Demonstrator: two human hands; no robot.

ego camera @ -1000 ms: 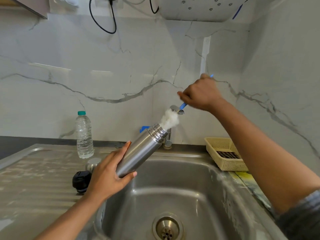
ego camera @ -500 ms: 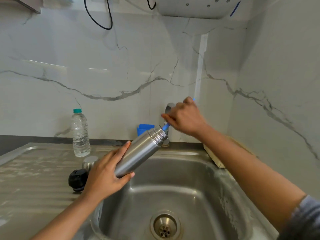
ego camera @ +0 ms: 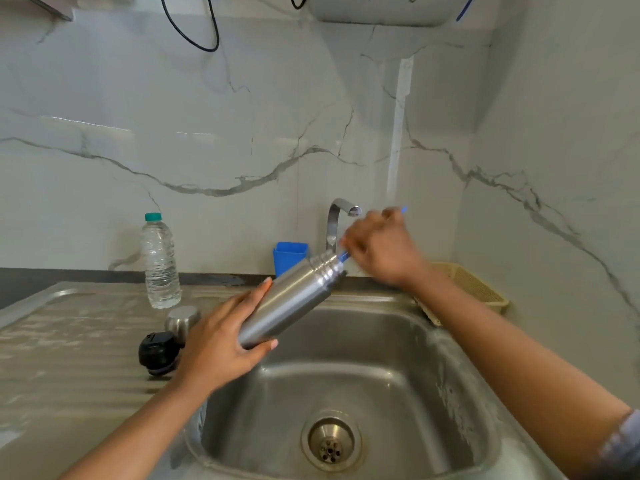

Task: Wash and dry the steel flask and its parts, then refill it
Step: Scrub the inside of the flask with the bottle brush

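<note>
Steel flask [ego camera: 294,301] is held tilted above the sink [ego camera: 398,341], its base gripped by the left hand [ego camera: 221,341]. A blue brush handle [ego camera: 344,256], entering its mouth, is clasped by the blurred right hand [ego camera: 381,252]. A steel cup [ego camera: 182,318] and black stopper [ego camera: 157,351] are set on the tabletop [ego camera: 69,341].

blue cup [ego camera: 290,256]; tan basket [ego camera: 475,289] — well apart

- Steel flask [ego camera: 294,299]: uncapped, tilted mouth-up toward your right, blue brush handle [ego camera: 344,256] in its mouth.
- Black stopper [ego camera: 157,351], steel cap [ego camera: 181,318]: just beside each other on drainboard [ego camera: 69,341].
</note>
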